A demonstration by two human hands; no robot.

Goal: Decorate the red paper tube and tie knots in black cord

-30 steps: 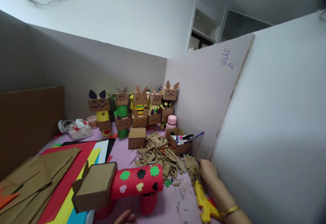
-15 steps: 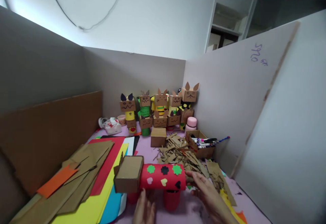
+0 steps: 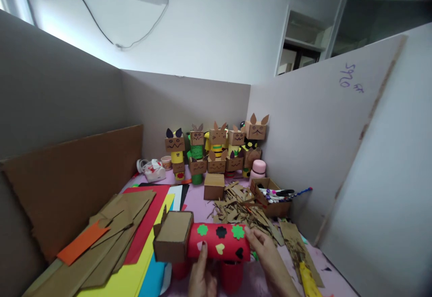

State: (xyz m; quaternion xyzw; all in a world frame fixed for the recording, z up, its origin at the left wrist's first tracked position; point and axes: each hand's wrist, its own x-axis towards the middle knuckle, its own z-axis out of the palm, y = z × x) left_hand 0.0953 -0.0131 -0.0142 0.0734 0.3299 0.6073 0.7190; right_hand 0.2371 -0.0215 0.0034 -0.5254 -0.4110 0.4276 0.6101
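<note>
The left hand (image 3: 201, 276) comes up from the bottom edge with its fingers loose and spread, one fingertip pressed to the front of the red tube figure (image 3: 219, 243), not closed around it. The right hand (image 3: 270, 261) has its fingers curled onto the tube's right end and clasps it there, so the two hands sit apart, one at the middle and one at the end. The figure stands near the front of the pink tabletop (image 3: 199, 200) on short red legs (image 3: 231, 275). Its body lies level and is dotted with green, black, yellow and pink paper shapes. A cardboard box head (image 3: 173, 242) is fixed to its left end. Just left of it lies a fan of coloured paper sheets (image 3: 135, 274) under brown cardboard sheets (image 3: 111, 229). Behind it is a heap of cardboard scraps (image 3: 239, 207), with a box of markers (image 3: 273, 200) beside the heap. A yellow glue gun (image 3: 308, 283) lies near the right hand. A row of cardboard figures (image 3: 216, 148) stands at the back wall.
</note>
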